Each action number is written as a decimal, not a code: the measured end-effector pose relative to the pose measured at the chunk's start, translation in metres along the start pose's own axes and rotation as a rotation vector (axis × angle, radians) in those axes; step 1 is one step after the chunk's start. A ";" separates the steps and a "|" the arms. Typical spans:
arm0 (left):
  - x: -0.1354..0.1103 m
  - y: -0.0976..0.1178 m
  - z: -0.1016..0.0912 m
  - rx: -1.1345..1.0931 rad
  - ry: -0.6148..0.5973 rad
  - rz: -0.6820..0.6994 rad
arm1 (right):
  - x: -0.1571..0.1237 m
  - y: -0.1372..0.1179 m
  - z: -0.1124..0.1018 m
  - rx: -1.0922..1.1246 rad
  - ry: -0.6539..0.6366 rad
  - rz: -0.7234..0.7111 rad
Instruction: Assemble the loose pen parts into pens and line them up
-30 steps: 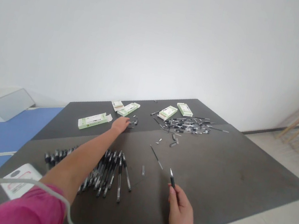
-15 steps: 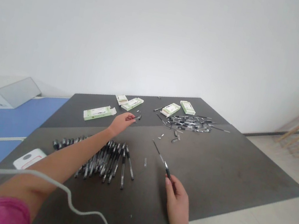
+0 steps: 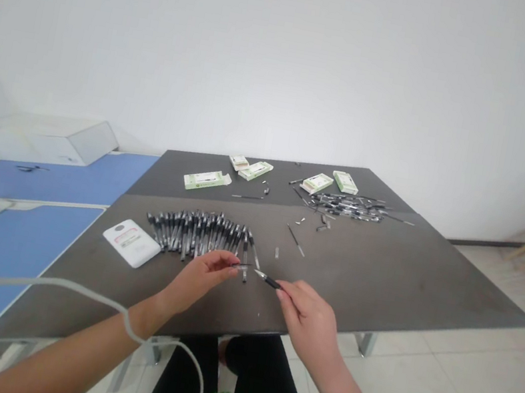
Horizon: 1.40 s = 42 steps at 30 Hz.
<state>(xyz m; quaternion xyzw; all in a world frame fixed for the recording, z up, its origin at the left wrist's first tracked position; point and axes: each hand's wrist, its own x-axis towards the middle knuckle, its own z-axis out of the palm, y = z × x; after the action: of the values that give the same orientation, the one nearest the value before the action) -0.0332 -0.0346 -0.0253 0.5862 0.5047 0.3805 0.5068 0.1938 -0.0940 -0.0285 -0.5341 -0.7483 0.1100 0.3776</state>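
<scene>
Left hand [image 3: 200,278]: pinching a small pen part [image 3: 243,266]
Right hand [image 3: 308,320]: clenched on a black pen [image 3: 270,282], tip leftward
Change: hands now close together, over the counter [image 3: 380,278], just before the row of pens [image 3: 197,234]

a black pen [image 3: 269,282] held level, tip left

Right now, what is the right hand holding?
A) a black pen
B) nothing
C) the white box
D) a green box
A: the right hand pinches a black pen, its tip pointing toward the thin pen part in the left hand.
</scene>
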 end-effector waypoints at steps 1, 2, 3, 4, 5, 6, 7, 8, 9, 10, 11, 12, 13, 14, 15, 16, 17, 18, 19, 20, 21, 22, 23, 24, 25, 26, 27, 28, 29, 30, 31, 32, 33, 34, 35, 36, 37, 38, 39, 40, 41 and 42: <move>-0.005 0.000 0.000 -0.002 -0.005 0.004 | -0.002 -0.003 0.000 -0.014 -0.017 -0.007; -0.010 0.001 -0.001 0.000 -0.010 0.010 | -0.004 -0.006 0.001 -0.028 -0.034 -0.014; -0.014 0.002 -0.001 0.006 -0.014 0.017 | -0.005 -0.010 0.000 -0.043 -0.049 -0.020; -0.018 0.004 -0.002 0.015 -0.018 0.026 | -0.007 -0.012 0.000 -0.058 -0.059 -0.026; -0.022 0.005 -0.002 0.030 -0.023 0.038 | -0.009 -0.015 0.000 -0.075 -0.066 -0.034; -0.024 0.006 -0.003 0.049 -0.032 0.051 | -0.010 -0.018 -0.001 -0.093 -0.071 -0.043; -0.027 0.007 -0.003 0.072 -0.047 0.067 | -0.011 -0.020 -0.001 -0.112 -0.076 -0.053; -0.029 0.008 -0.003 0.098 -0.063 0.089 | -0.011 -0.022 -0.002 -0.131 -0.082 -0.067; -0.031 0.009 -0.004 0.123 -0.076 0.117 | -0.012 -0.024 -0.002 -0.150 -0.090 -0.084; -0.033 0.009 -0.003 0.149 -0.082 0.150 | -0.012 -0.026 -0.002 -0.166 -0.096 -0.101; -0.034 0.009 -0.003 0.174 -0.078 0.185 | -0.012 -0.027 -0.002 -0.177 -0.101 -0.117; -0.035 0.009 -0.003 0.199 -0.067 0.218 | -0.013 -0.029 -0.001 -0.179 -0.101 -0.128; -0.036 0.010 -0.003 0.222 -0.052 0.247 | -0.013 -0.030 0.000 -0.173 -0.099 -0.134; -0.037 0.010 -0.004 0.244 -0.039 0.271 | -0.013 -0.031 0.002 -0.158 -0.095 -0.132; -0.038 0.011 -0.004 0.264 -0.032 0.289 | -0.013 -0.032 0.003 -0.134 -0.091 -0.125; -0.038 0.011 -0.005 0.283 -0.031 0.304 | -0.014 -0.032 0.005 -0.100 -0.089 -0.115; -0.039 0.012 -0.006 0.298 -0.033 0.315 | -0.014 -0.032 0.007 -0.059 -0.088 -0.103; -0.039 0.012 -0.008 0.311 -0.035 0.324 | -0.015 -0.032 0.010 -0.017 -0.089 -0.089; -0.039 0.012 -0.009 0.322 -0.038 0.330 | -0.015 -0.032 0.012 0.027 -0.092 -0.074; -0.039 0.012 -0.011 0.331 -0.042 0.333 | -0.015 -0.031 0.014 0.071 -0.096 -0.059; -0.039 0.012 -0.012 0.337 -0.048 0.332 | -0.015 -0.031 0.017 0.116 -0.099 -0.041; -0.039 0.011 -0.014 0.341 -0.053 0.328 | -0.015 -0.031 0.020 0.162 -0.101 -0.018; -0.039 0.010 -0.015 0.342 -0.057 0.321 | -0.015 -0.030 0.023 0.212 -0.104 0.007; -0.039 0.009 -0.016 0.337 -0.057 0.311 | -0.015 -0.030 0.027 0.264 -0.107 0.034; -0.039 0.008 -0.016 0.327 -0.055 0.296 | -0.014 -0.029 0.031 0.316 -0.108 0.064; -0.039 0.007 -0.016 0.308 -0.051 0.276 | -0.014 -0.029 0.034 0.363 -0.111 0.094; -0.039 0.006 -0.016 0.283 -0.051 0.250 | -0.013 -0.029 0.038 0.405 -0.117 0.123; -0.039 0.004 -0.015 0.251 -0.053 0.219 | -0.012 -0.029 0.041 0.440 -0.123 0.151; -0.039 0.003 -0.014 0.215 -0.056 0.185 | -0.012 -0.029 0.045 0.469 -0.128 0.178; -0.039 0.002 -0.013 0.178 -0.061 0.152 | -0.011 -0.028 0.047 0.493 -0.131 0.204; -0.039 0.000 -0.013 0.140 -0.067 0.124 | -0.010 -0.028 0.049 0.513 -0.137 0.223; -0.039 -0.001 -0.013 0.106 -0.071 0.103 | -0.009 -0.027 0.051 0.528 -0.140 0.239; -0.037 -0.003 -0.013 0.079 -0.074 0.088 | -0.008 -0.026 0.053 0.539 -0.136 0.254; -0.035 -0.006 -0.015 0.059 -0.064 0.077 | -0.005 -0.024 0.056 0.543 -0.126 0.274; -0.032 -0.009 -0.018 0.047 -0.041 0.066 | -0.002 -0.022 0.059 0.542 -0.108 0.299; -0.028 -0.013 -0.021 0.041 0.001 0.056 | 0.004 -0.019 0.063 0.535 -0.088 0.329; -0.023 -0.017 -0.026 0.036 0.063 0.048 | 0.010 -0.016 0.068 0.518 -0.076 0.359; -0.017 -0.021 -0.030 0.028 0.137 0.042 | 0.019 -0.012 0.074 0.493 -0.072 0.383; -0.010 -0.025 -0.035 0.016 0.213 0.039 | 0.028 -0.008 0.082 0.464 -0.080 0.397; -0.004 -0.029 -0.039 0.000 0.281 0.039 | 0.039 -0.005 0.090 0.427 -0.099 0.397; 0.001 -0.033 -0.042 -0.022 0.335 0.042 | 0.049 -0.003 0.097 0.397 -0.109 0.391; 0.006 -0.036 -0.044 -0.045 0.372 0.043 | 0.059 -0.001 0.105 0.372 -0.114 0.378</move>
<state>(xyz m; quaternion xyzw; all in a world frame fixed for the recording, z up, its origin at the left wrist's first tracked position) -0.0815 -0.0203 -0.0521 0.5050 0.5684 0.5043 0.4093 0.1135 -0.0169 -0.0739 -0.5787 -0.6225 0.3439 0.3992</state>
